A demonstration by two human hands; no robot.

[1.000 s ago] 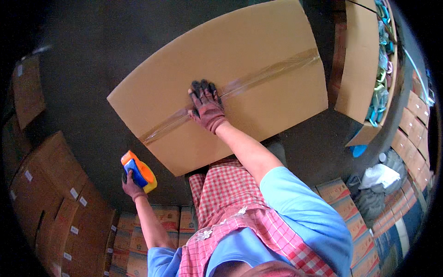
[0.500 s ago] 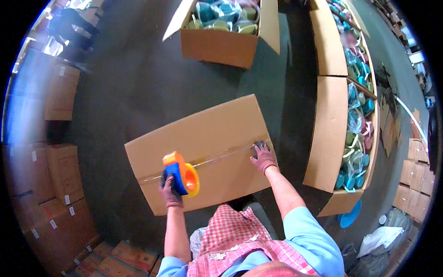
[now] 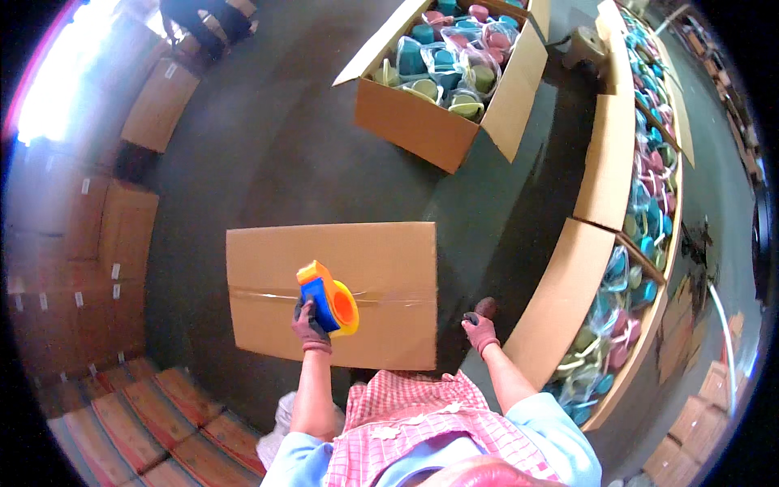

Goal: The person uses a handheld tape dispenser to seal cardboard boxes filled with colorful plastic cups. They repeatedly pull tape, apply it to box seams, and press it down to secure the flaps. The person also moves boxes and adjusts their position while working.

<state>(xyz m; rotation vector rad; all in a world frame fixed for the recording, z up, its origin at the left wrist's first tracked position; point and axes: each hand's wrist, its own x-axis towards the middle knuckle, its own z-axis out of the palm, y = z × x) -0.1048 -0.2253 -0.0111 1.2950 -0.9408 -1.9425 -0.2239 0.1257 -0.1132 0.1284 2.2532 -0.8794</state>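
Observation:
A closed cardboard box [image 3: 389, 260] lies before me, with a strip of clear tape [image 3: 264, 295] along its middle seam. My left hand [image 3: 310, 326], in a dark reddish glove, is closed round a blue and orange tape dispenser [image 3: 318, 302] carrying a yellow-rimmed roll. The dispenser is over the box's top, left of its middle. Off the box's right edge, my gloved right hand [image 3: 480, 331] has its fingers curled in; whether anything is inside them is hidden. A brown shoe tip [image 3: 487, 307] shows just beyond that hand.
An open carton [image 3: 414, 122] of bagged teal, pink and green plastic items stands ahead. A row of similar open cartons [image 3: 560, 300] runs along the right. Stacked closed boxes [image 3: 126, 227] line the left, with more boxes [image 3: 174, 406] low at lower left. Another person [image 3: 207, 24] is at far left.
My right hand has come off the box's top and moved right of its edge, fingers curling in. The box now appears squarer to me. The dispenser stays in my left hand. The view has shifted.

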